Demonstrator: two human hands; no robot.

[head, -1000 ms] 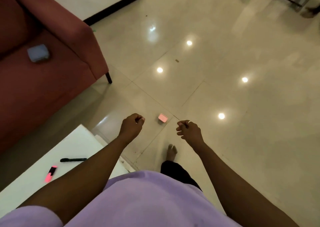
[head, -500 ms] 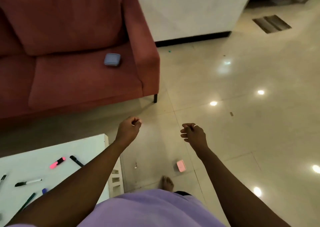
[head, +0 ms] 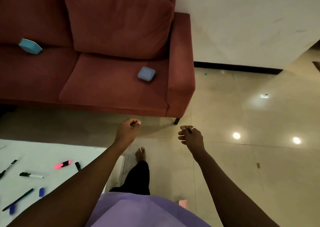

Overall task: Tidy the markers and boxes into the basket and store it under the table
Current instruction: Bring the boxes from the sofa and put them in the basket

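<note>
On sofa (head: 107,81): blue box (head: 146,74), teal box (head: 30,46) | table (head: 52,150): markers (head: 62,164) | left hand (head: 128,131), right hand (head: 190,136) curled, empty

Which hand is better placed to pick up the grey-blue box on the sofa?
Probably the left hand: empty, nearly in line with the grey-blue box; the right hand is further aside.

Pink box (head: 182,203) half hidden behind purple shirt (head: 147,213), black marker (head: 78,166) partly under left forearm (head: 86,183), sofa (head: 103,81) and table (head: 43,152) cut at left edge, green floor speck (head: 205,73) unidentifiable.

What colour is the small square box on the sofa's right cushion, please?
The box is blue-grey; head view.
</note>
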